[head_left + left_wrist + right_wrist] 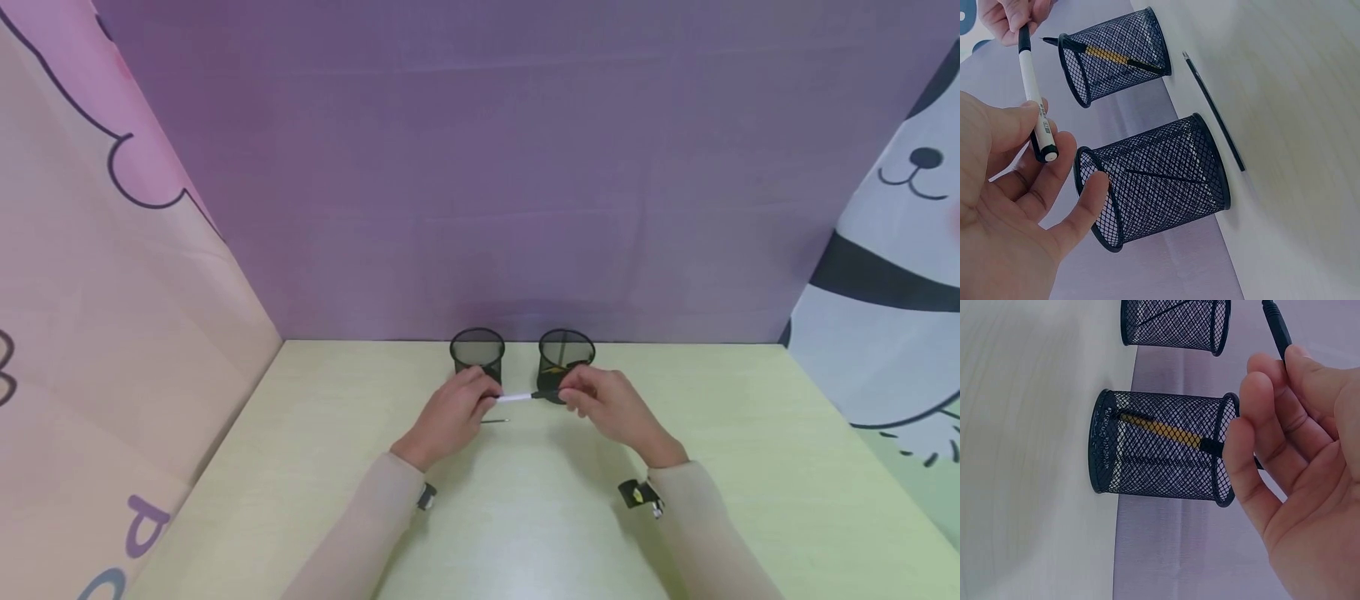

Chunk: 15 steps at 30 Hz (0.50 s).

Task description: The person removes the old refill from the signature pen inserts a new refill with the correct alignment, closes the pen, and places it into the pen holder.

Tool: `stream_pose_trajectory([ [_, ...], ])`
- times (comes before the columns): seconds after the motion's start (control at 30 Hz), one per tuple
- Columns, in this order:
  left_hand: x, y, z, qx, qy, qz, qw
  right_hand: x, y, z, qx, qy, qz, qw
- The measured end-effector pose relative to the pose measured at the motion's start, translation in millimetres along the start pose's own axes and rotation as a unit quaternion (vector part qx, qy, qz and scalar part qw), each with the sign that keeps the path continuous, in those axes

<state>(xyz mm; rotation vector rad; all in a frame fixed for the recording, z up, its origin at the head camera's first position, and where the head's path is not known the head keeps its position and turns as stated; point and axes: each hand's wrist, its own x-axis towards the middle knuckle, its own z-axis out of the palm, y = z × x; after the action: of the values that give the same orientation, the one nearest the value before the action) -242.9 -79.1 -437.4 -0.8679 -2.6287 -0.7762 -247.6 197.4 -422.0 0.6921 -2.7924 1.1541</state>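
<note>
A white marker with black ends [515, 397] is held level between both hands. My left hand [452, 414] pinches its white end between thumb and fingers. At the other end, the black cap [1277, 330] is pinched by my right hand [611, 404]. Just behind the hands stand two black mesh pen cups. The left cup [1154, 187] has a thin dark stick inside. In the right cup [1166, 465] leans a yellow-and-black pen [1169, 431]. A thin black pen refill [1215, 112] lies on the table in front of the cups, partly hidden by my left hand in the head view.
The pale table [525, 533] meets a purple cloth backdrop [510, 167] right behind the cups. Printed cloth panels close off the left side [112, 333] and the right side [892, 350]. Each wrist carries a small dark device.
</note>
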Motion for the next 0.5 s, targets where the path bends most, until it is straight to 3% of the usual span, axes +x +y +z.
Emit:
stream_pose_trajectory([
  [0.5,0.8,-0.4,0.5,0.021,0.018,0.018,0.9995,0.6,2.8,1.3,-0.005,0.000,-0.024,1.000],
])
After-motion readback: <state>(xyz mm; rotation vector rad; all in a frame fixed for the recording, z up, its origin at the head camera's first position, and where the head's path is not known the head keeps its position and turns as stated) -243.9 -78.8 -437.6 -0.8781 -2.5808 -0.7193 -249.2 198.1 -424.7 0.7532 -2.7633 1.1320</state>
